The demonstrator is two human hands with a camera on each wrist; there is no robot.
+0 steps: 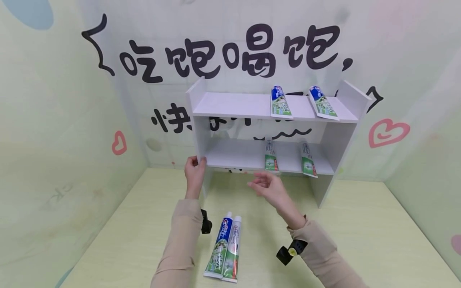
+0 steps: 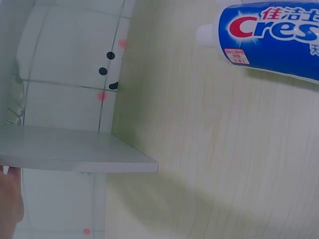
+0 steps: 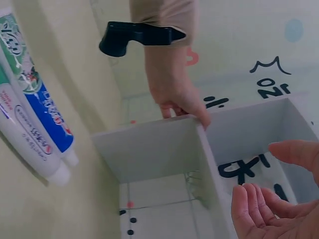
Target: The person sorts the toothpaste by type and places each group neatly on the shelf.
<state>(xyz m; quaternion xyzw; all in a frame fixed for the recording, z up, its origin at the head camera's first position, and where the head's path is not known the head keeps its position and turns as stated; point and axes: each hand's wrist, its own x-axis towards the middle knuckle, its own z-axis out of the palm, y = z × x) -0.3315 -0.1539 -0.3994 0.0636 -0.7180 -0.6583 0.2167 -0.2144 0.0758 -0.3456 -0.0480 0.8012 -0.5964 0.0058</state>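
Note:
At the left side of a white two-tier shelf point(image 1: 230, 154), my left hand point(image 1: 195, 172) grips the upright panel, thumb by its front edge. My right hand point(image 1: 271, 190) hangs in the air before the lower tier, thumb apart from the bent fingers, holding nothing; the right wrist view shows its palm point(image 3: 279, 214). On the table between my forearms lie two toothpaste tubes side by side, caps toward the shelf: a blue-and-green Crest tube point(image 1: 220, 246) and a white-and-green tube point(image 1: 233, 250). Part of the Crest tube point(image 2: 269, 40) shows in the left wrist view.
Two blue-and-green tubes point(image 1: 281, 102) lie on the upper tier, toward the right. Two white-and-green tubes point(image 1: 271, 155) lie below them on the lower tier, ends slightly over the front edge. A printed wall point(image 1: 173, 24) stands behind the shelf on the pale wooden table point(image 1: 126, 224).

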